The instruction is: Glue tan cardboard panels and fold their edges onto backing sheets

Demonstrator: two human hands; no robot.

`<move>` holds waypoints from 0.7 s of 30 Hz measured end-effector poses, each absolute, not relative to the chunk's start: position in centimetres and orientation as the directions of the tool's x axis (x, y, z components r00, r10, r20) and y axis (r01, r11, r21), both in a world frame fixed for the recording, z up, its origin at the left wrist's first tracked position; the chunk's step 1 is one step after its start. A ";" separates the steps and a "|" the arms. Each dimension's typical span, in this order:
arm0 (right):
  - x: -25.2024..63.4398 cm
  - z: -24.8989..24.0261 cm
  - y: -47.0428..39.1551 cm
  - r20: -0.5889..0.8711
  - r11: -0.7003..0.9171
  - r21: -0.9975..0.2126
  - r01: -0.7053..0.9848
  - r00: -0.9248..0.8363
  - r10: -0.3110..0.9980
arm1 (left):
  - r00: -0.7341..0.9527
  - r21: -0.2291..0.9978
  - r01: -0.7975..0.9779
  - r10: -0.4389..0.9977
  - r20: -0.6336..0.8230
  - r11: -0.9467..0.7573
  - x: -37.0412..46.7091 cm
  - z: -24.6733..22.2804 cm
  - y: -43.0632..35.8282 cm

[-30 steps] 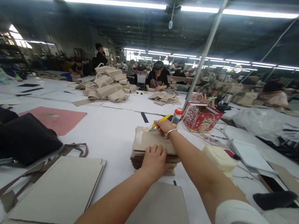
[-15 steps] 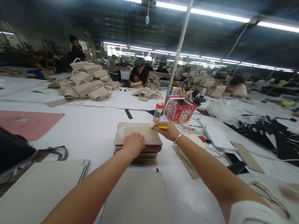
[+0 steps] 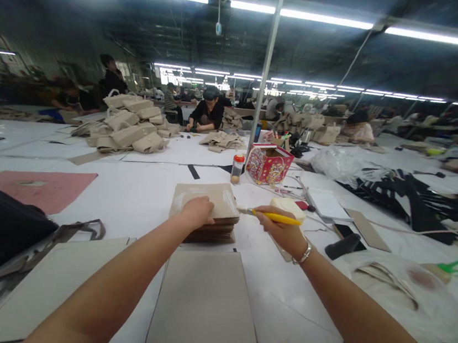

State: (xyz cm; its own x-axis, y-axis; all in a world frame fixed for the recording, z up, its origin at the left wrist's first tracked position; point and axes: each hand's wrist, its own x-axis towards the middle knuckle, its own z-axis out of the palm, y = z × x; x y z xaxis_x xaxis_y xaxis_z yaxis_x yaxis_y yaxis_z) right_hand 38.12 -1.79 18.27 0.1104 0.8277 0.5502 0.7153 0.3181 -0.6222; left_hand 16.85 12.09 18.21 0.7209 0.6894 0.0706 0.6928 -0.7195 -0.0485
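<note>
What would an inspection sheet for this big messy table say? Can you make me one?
Surface: white tabletop, partly covered by larger beige panels.
Job's things: stack of small beige panels, whitish smears on top; yellow-handled brush, tip by the stack's right edge, contact unclear.
Clutter: red-lidded clear jar, red patterned box, black bag.
Hands: left hand resting on the stack; right hand gripping the brush.
Cables: cord with pale fitting hanging overhead.
Surroundings: heap of beige bags, co-worker in black bending over the table, lit tube lights.
</note>
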 end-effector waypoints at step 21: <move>33.8 25.7 8.9 0.463 0.294 -0.827 0.479 0.285 0.839 | 0.540 -0.029 0.768 0.624 0.565 -0.639 11.9 20.0 8.9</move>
